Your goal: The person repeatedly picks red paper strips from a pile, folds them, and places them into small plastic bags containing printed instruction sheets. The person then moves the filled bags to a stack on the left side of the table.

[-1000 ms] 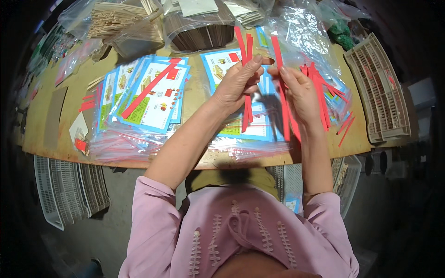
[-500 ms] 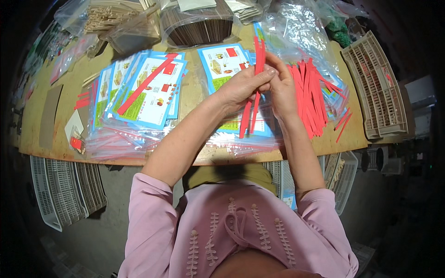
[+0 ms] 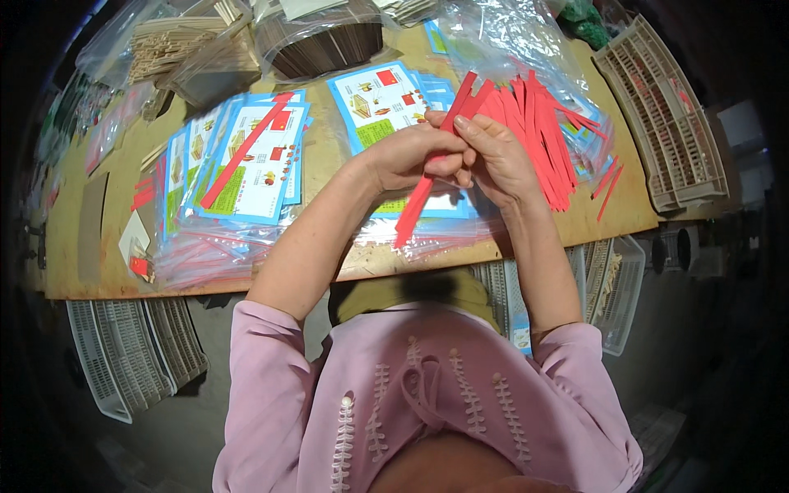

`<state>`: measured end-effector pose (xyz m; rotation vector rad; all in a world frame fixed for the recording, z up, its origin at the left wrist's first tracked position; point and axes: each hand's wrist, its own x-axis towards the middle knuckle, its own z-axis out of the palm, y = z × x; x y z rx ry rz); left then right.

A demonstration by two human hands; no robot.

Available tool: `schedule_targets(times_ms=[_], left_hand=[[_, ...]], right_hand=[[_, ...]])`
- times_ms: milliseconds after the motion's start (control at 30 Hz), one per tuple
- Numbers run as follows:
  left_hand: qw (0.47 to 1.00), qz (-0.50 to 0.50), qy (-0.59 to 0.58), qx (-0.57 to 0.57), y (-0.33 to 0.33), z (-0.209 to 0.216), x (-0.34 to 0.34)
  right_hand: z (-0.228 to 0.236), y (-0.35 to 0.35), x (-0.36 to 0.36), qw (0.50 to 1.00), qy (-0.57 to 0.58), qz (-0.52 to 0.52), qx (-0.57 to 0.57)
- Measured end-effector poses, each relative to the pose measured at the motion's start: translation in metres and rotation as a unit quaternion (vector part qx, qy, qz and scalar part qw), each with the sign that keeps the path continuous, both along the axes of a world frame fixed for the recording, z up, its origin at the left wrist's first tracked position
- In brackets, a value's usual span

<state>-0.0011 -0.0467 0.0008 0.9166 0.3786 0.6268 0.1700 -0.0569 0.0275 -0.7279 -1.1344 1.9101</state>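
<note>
Both my hands meet over the right stack of printed cards [image 3: 366, 99]. Several red paper strips [image 3: 415, 205] slant through my left hand [image 3: 423, 154], which is closed around them. The thumb and fingers of my right hand [image 3: 500, 156] pinch the strips' upper part, where their ends fan apart. To the right of that hand lies a loose pile of red strips [image 3: 542, 148] on plastic bags. One red strip [image 3: 246, 152] rests diagonally across the left stack of blue-edged cards [image 3: 267, 197].
Clear plastic bags [image 3: 214, 255] lie under the cards at the table's front edge. Along the back stand bundled wooden sticks [image 3: 181, 45] and a bag of dark brown pieces [image 3: 325, 49]. A beige plastic crate [image 3: 662, 115] borders the right side; pale baskets [image 3: 123, 345] sit below the table.
The held strips have tilted more, their lower ends swinging left, and their upper ends have spread. My right hand has turned toward the left hand. The whole view has shifted slightly.
</note>
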Motion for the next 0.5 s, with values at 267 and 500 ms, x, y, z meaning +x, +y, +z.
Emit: schedule_targets(times_ms=[267,500], left_hand=[[0.868,0.000,0.308,0.389,-0.026,0.041,-0.004],[0.675,0.173,0.493,0.520,-0.037,0.037,-0.030]], right_hand=[[-0.007,-0.017,0.061,0.983,0.069,-0.170,0.014],[-0.016,-0.034,0.098,0.979,-0.126,-0.157,-0.032]])
